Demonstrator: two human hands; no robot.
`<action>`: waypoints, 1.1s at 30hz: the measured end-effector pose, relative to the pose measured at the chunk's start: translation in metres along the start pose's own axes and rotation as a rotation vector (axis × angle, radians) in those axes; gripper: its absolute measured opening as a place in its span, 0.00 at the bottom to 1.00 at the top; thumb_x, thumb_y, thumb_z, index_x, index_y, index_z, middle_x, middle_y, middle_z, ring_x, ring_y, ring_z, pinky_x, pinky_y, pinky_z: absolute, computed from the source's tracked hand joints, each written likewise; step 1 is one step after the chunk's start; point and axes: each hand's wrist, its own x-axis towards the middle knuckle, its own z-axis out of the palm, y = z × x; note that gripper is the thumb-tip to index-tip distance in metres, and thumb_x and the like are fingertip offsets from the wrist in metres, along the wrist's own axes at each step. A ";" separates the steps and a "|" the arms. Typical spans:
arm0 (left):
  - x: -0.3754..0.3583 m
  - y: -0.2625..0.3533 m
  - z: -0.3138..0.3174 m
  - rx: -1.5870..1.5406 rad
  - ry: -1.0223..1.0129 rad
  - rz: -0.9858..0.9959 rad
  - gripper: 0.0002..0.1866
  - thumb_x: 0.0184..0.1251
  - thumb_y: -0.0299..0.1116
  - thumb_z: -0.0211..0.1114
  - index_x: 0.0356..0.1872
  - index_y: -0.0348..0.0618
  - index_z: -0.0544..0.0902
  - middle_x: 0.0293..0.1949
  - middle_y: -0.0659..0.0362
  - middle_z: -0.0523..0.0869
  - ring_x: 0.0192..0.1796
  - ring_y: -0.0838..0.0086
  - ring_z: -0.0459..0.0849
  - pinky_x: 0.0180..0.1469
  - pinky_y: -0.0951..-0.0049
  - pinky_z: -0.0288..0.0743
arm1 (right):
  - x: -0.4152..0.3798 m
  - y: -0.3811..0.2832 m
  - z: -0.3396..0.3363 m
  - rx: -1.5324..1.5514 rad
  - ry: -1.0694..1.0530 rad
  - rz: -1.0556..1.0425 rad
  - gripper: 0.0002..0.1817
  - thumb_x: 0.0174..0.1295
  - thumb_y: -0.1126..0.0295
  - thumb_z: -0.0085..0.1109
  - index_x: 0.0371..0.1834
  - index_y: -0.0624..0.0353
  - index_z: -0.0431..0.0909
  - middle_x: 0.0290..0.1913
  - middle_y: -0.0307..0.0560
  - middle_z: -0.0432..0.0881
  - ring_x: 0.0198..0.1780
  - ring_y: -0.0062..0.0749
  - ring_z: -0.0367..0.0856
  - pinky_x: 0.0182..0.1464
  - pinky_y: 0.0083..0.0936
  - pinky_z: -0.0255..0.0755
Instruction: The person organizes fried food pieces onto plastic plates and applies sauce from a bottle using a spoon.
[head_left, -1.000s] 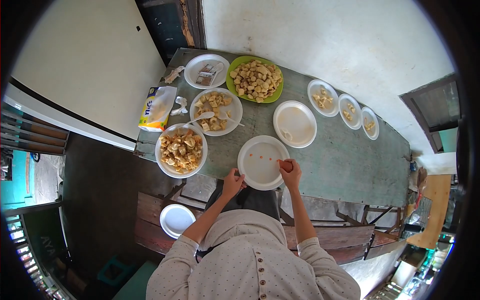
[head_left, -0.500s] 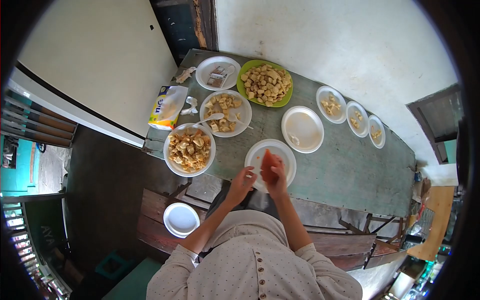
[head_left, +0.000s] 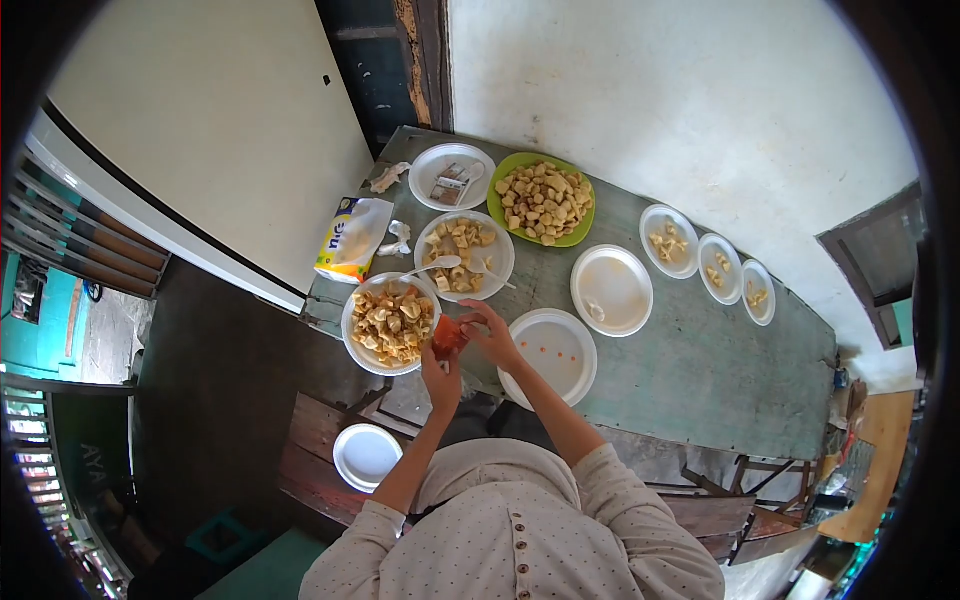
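Note:
A soft red-orange pouch (head_left: 449,338) is between my two hands, at the right edge of a white plate heaped with yellowish food pieces (head_left: 392,322). My left hand (head_left: 441,378) closes around its lower left side. The fingers of my right hand (head_left: 487,332) curl over its upper right side. Some fingertips and the pouch's ends are hidden. Below my right forearm lies a white plate (head_left: 568,385) with several small orange dots (head_left: 558,354) in a row.
Behind are a plate of food with plastic spoons (head_left: 465,257), a green plate of tan chunks (head_left: 545,200), a plate with a small packet (head_left: 452,165) and a tissue pack (head_left: 352,238). Rightward stand a white plate (head_left: 612,290) and small plates (head_left: 668,242). Another plate (head_left: 367,457) sits on the bench.
Both hands and the pouch have moved left, from over the near plate to beside the heaped plate. My left hand now grips the pouch too. A row of orange dots shows on the uncovered plate.

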 end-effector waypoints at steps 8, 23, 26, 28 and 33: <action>-0.011 -0.011 0.000 0.695 -0.042 0.274 0.32 0.53 0.36 0.62 0.59 0.41 0.61 0.51 0.49 0.64 0.53 0.52 0.67 0.46 0.54 0.69 | -0.007 0.033 -0.030 -0.488 0.127 -0.009 0.26 0.47 0.81 0.57 0.53 0.54 0.71 0.41 0.43 0.81 0.47 0.31 0.77 0.49 0.29 0.70; -0.009 -0.026 0.002 0.952 -0.220 0.313 0.29 0.52 0.42 0.61 0.56 0.42 0.68 0.43 0.53 0.65 0.47 0.60 0.69 0.37 0.60 0.72 | 0.003 0.025 -0.043 -0.238 0.586 0.184 0.22 0.51 0.71 0.60 0.52 0.54 0.71 0.33 0.40 0.77 0.30 0.21 0.74 0.34 0.19 0.69; -0.010 -0.022 0.000 0.934 -0.234 0.301 0.29 0.52 0.41 0.61 0.56 0.41 0.67 0.44 0.51 0.65 0.48 0.58 0.69 0.39 0.60 0.71 | 0.025 0.018 -0.047 -0.113 0.504 0.165 0.24 0.55 0.67 0.57 0.56 0.55 0.67 0.36 0.40 0.78 0.27 0.21 0.74 0.32 0.19 0.68; -0.011 -0.020 -0.001 0.936 -0.237 0.293 0.29 0.53 0.41 0.61 0.56 0.41 0.67 0.44 0.51 0.65 0.48 0.58 0.69 0.39 0.59 0.71 | 0.036 0.017 -0.051 0.005 0.367 0.193 0.21 0.59 0.63 0.53 0.55 0.57 0.69 0.37 0.41 0.79 0.27 0.19 0.73 0.30 0.15 0.66; -0.015 -0.014 -0.003 0.959 -0.202 0.296 0.28 0.53 0.41 0.60 0.56 0.43 0.68 0.44 0.51 0.65 0.49 0.59 0.68 0.41 0.57 0.67 | 0.025 0.020 -0.071 0.108 0.495 0.086 0.16 0.63 0.61 0.49 0.49 0.56 0.74 0.36 0.37 0.80 0.28 0.17 0.72 0.32 0.15 0.65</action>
